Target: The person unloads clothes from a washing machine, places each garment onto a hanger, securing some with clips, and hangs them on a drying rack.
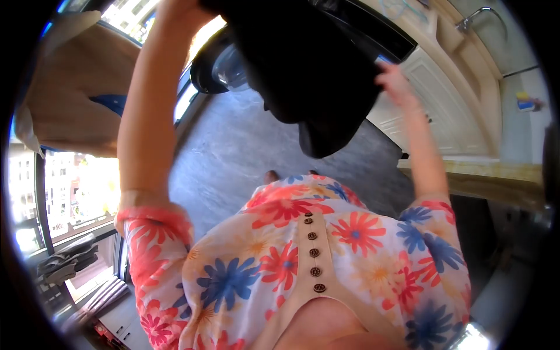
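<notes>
- Black garment [303, 70], upper centre of the frame: it hangs in the air between my raised arms, its lower corner pointing down the frame. It is too dark to show seams or kind.
- Left hand [182, 14], upper left: it meets the garment's top edge, but the frame cuts off the fingers, so I cannot tell how they close.
- Right hand [398, 86], upper right: my fingers grasp the garment's right edge; blur hides the exact grip.
- Reason for the hold: I judge that the wide spacing of my hands draws the fabric broad, while my lifted arms let its loose end hang above the floor.
- Washing machine [379, 29], top of the frame, partly behind the garment. Its round door [230, 67] stands open at the garment's left, probably swung aside to expose the drum opening, which I cannot see.
- Edges: the door rim bounds my room at upper left; the white cabinet [434, 99] bounds it at right, just beyond my right hand. A beige garment [76, 87] hangs outside my left forearm.
- Open room: the grey floor [227, 140] shows between door and cabinet, reaching down toward my feet; the widest gap appears left of centre, below the door.
</notes>
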{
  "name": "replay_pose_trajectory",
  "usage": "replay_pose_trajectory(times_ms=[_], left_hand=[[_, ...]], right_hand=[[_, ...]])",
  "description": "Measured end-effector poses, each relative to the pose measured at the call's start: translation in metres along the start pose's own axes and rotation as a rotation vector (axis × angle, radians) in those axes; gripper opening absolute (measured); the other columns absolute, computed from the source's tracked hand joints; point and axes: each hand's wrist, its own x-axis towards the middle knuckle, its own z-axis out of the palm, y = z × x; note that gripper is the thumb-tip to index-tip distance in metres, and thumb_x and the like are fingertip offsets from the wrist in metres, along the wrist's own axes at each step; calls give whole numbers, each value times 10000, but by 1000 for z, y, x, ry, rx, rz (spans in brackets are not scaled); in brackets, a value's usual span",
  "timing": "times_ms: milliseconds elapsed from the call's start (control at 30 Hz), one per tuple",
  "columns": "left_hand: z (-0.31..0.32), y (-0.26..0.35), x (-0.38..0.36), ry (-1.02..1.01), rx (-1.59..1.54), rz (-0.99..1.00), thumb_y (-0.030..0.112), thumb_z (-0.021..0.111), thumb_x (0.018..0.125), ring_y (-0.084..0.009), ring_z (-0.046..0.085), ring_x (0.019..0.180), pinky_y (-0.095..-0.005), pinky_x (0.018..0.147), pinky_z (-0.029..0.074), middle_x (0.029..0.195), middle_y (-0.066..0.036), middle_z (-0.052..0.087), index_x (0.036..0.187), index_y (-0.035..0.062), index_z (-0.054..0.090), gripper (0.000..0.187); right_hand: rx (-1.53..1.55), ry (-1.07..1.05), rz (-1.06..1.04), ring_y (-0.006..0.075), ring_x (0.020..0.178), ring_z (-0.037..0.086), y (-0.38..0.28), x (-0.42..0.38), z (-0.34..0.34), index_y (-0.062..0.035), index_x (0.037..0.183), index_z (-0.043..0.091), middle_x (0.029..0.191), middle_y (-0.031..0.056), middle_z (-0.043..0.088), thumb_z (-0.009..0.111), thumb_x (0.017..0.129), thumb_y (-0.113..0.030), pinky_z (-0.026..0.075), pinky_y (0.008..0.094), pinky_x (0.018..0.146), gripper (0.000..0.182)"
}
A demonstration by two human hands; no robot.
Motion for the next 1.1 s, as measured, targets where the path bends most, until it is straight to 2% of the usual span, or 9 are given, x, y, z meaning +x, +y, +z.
replay_pose_trajectory(times_ms=[167, 400, 467, 567, 633, 733, 867, 1033, 1100], left_hand=[[-73, -17, -40, 215, 129, -159, 58, 581, 735, -217, 600, 726, -334, 712, 506, 790, -119, 606, 807, -46, 585, 127], [27, -42, -43, 155, 29, -195, 93, 568, 729, -182, 587, 676, -286, 659, 484, 762, -90, 603, 840, 6, 585, 143], [47, -40, -42, 66, -134, -327, 59, 545, 707, -193, 579, 645, -298, 626, 480, 726, -100, 606, 772, 4, 582, 92], [62, -34, -45, 30, -165, -259, 72, 552, 706, -179, 573, 637, -284, 625, 472, 712, -81, 600, 746, 21, 575, 69], [61, -27, -47, 32, -160, -220, 67, 551, 704, -182, 572, 639, -285, 624, 470, 709, -85, 597, 734, 22, 570, 57], [49, -13, -42, -9, -183, -94, 24, 547, 687, -201, 565, 617, -295, 609, 468, 686, -93, 587, 707, 15, 558, 24], [-17, 11, -51, 192, 184, 166, -42, 506, 669, -200, 555, 584, -303, 589, 467, 641, -69, 561, 684, 29, 545, 83], [-126, 13, -39, 370, 1649, 198, -19, 475, 644, -110, 519, 546, -248, 508, 406, 693, -48, 552, 868, 63, 592, 265], [-142, 18, -30, 257, 1607, 135, -24, 465, 652, -101, 506, 535, -242, 506, 406, 678, -40, 548, 874, 52, 593, 268]], right_hand=[[727, -299, -144, 106, 580, 493, -46, -14, -92, -14, 955, 537, 750, 38, 552, 462, 690, 3, 399, 194, 518, 277], [179, -273, -35, 124, 654, 584, -119, -69, 126, 5, 975, 529, 806, 81, 615, 604, 745, -219, 450, 229, 522, 330], [-150, -67, -351, 236, 699, 609, -79, -42, 162, 21, 1006, 505, 832, 135, 618, 633, 721, -294, 473, 312, 601, 444], [-367, -96, -258, 248, 929, 559, -18, -13, 189, -3, 1136, 438, 1009, 122, 577, 596, 752, -181, 434, 326, 803, 451], [-462, -117, -515, 327, 900, 556, 50, 4, 211, 11, 1072, 469, 968, 179, 583, 597, 735, -307, 443, 366, 763, 481], [-436, -308, -408, 347, 937, 548, 10, -35, 177, -57, 1141, 470, 984, 210, 579, 571, 747, -335, 434, 374, 794, 493], [-514, -452, 516, 161, 581, 622, -46, -42, 61, -45, 991, 582, 745, 104, 620, 480, 750, -82, 484, 239, 410, 264], [-490, -241, 336, 87, 472, 558, -125, -12, -37, -30, 922, 550, 652, 53, 597, 477, 781, -114, 446, 206, 387, 179], [-527, -228, 299, 76, 471, 551, -152, -5, -40, -34, 921, 541, 670, 49, 602, 477, 780, -119, 436, 198, 382, 177]])
